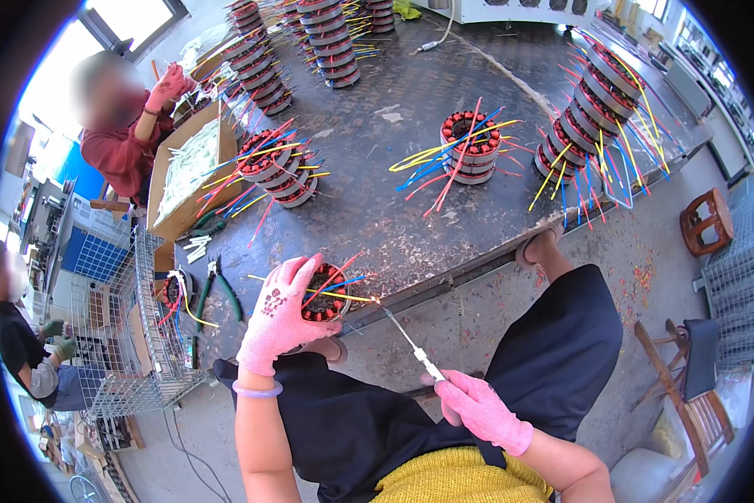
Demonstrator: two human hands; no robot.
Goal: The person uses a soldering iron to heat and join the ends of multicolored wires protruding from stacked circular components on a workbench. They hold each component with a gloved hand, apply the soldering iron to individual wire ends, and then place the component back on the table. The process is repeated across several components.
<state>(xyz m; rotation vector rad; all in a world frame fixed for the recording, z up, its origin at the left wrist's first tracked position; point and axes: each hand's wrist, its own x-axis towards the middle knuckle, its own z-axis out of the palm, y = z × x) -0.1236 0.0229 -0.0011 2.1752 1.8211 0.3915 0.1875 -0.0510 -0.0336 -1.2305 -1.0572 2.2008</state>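
My left hand (280, 314), in a pink glove, grips a round motor stator (325, 303) with copper windings and red, blue and yellow wires sticking out, at the near edge of the dark metal table (410, 109). In its own pink glove, my right hand (480, 409) holds a thin tool (410, 342) with a white handle. Its metal tip reaches up to the yellow wire beside the stator.
Stacks of wired stators stand on the table at centre (471, 147), right (591, 109), left (275, 168) and far back (331, 42). Green-handled pliers (218, 293) and a cardboard box (188, 172) lie at left. Two other people work at left. Wooden stools (706, 220) stand right.
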